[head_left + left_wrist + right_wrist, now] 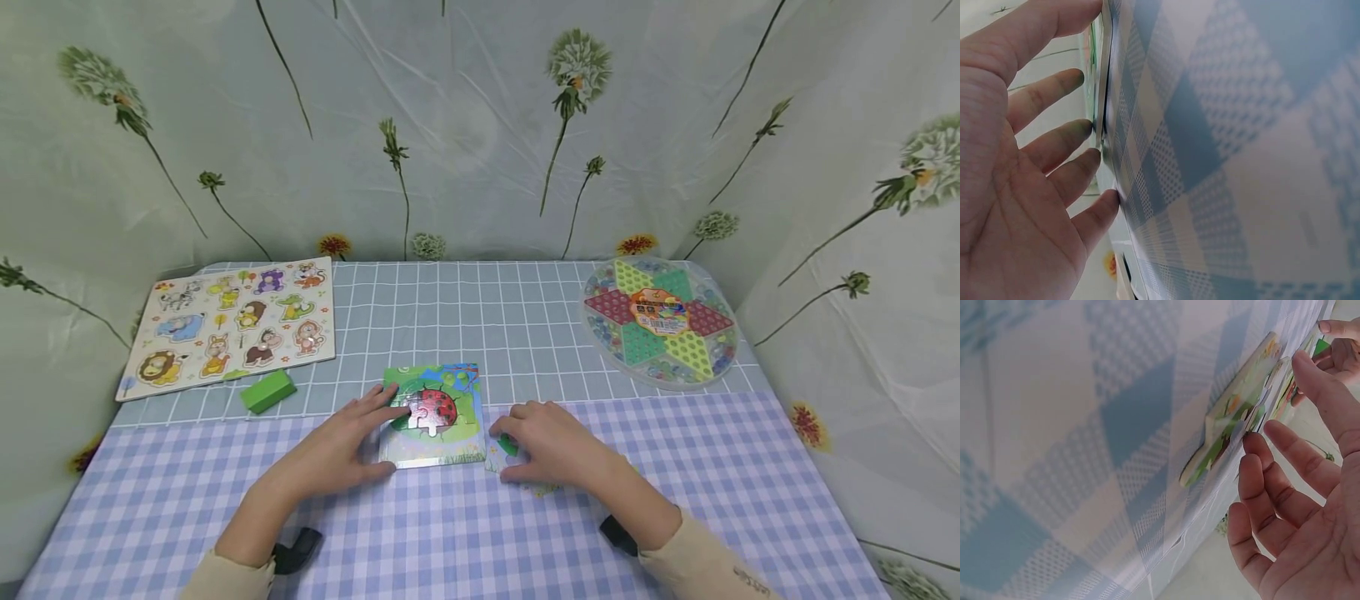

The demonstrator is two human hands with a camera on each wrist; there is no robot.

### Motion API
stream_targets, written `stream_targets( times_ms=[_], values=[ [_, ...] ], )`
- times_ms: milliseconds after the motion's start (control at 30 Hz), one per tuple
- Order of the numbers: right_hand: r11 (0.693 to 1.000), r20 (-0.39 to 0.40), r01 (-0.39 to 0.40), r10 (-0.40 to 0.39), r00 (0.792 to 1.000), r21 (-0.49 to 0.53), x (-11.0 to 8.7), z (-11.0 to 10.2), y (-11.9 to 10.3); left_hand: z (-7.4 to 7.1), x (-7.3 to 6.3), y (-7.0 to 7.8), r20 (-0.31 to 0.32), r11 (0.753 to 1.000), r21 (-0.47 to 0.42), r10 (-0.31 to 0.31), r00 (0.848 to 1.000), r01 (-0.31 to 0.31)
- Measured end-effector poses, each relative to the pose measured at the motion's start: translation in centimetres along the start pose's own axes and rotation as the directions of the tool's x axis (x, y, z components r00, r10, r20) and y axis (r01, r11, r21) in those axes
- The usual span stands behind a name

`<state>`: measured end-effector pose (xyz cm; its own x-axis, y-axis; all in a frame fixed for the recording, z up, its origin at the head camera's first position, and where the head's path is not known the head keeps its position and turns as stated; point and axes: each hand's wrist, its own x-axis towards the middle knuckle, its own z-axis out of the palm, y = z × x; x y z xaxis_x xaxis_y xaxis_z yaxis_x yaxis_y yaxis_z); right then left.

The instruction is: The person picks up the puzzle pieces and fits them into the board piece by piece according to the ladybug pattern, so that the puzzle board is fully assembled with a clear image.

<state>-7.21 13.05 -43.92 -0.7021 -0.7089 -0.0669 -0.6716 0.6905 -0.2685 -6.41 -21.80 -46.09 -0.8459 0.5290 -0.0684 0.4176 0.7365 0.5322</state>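
A square ladybug jigsaw puzzle (459, 451) lies flat in the middle of the table, with a pale uncovered patch beside the red ladybug. My left hand (337, 450) spreads over its left side, the fingertips on the picture and the thumb by the lower left edge. In the left wrist view the left hand (1029, 181) shows straight, parted fingers. Just right of the puzzle, my right hand (558, 446) hovers low over loose puzzle pieces (495, 457), partly hiding them. The right wrist view shows the right hand (1300, 506) with relaxed fingers near the pieces (1229, 422), nothing pinched.
A green block (268, 392) sits left of the puzzle, below a wooden animal peg board (243, 321). At the back right lies a round Chinese checkers set (660, 323). A floral curtain (480, 125) hangs behind the table's far edge.
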Motion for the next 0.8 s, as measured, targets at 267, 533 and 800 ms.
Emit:
stream_targets(
  times_ms=[267,533,800],
  values=[
    [1.000,0.004,-0.018,0.018,1.000,0.011,0.00,0.37,-0.07,-0.10,-0.13,-0.06,0.006,1.000,-0.001,-0.027,1.000,0.027],
    [1.000,-0.001,-0.018,0.018,1.000,0.021,-0.02,0.65,0.03,-0.04,-0.23,-0.14,0.005,1.000,0.000,-0.026,1.000,0.026],
    [0.999,-0.024,-0.022,0.023,0.999,0.025,-0.15,0.66,0.06,0.01,-0.09,-0.35,0.019,0.999,0.002,-0.041,0.999,0.041]
  ],
)
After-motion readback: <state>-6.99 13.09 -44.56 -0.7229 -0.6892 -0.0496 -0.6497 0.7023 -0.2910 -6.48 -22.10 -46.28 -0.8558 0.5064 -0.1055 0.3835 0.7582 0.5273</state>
